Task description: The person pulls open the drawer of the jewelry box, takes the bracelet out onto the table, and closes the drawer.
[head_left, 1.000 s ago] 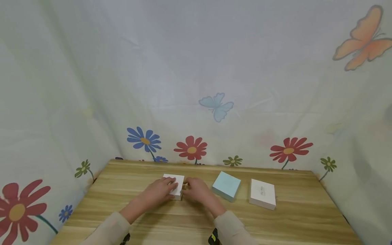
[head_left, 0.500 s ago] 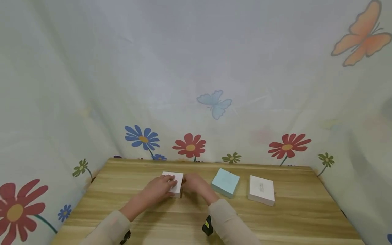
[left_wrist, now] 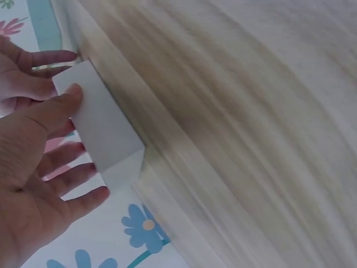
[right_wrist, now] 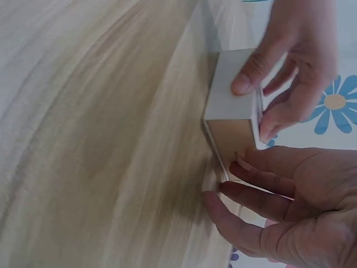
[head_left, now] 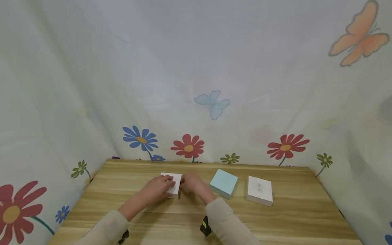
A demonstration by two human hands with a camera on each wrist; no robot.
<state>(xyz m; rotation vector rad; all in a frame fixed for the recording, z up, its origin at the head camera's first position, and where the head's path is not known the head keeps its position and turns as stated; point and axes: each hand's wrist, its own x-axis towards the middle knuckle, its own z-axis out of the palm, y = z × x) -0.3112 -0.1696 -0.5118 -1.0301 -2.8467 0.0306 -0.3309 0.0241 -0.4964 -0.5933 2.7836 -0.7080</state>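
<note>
A small white box (head_left: 176, 178) lies on the wooden table, left of the middle. My left hand (head_left: 157, 188) grips it, fingers over its top and thumb (left_wrist: 70, 97) on the near side. The right wrist view shows the box's brown end (right_wrist: 230, 137), framed by thin white walls. At that end is my right hand (head_left: 194, 183), thumb and forefinger pinched together on what looks like a small pale tab (right_wrist: 240, 158). The fingertips mostly hide it. My other right fingers stay bent below, close to the table.
A light blue box (head_left: 224, 183) lies right of my right hand. Farther right is another white box (head_left: 259, 190) with small print on its lid. A flower-printed curtain (head_left: 171, 112) borders the far table edge (head_left: 208, 164).
My right hand has turned at the box's right end, and its fingers have closed together there. The left hand keeps its grip. The head view has shifted slightly.
</note>
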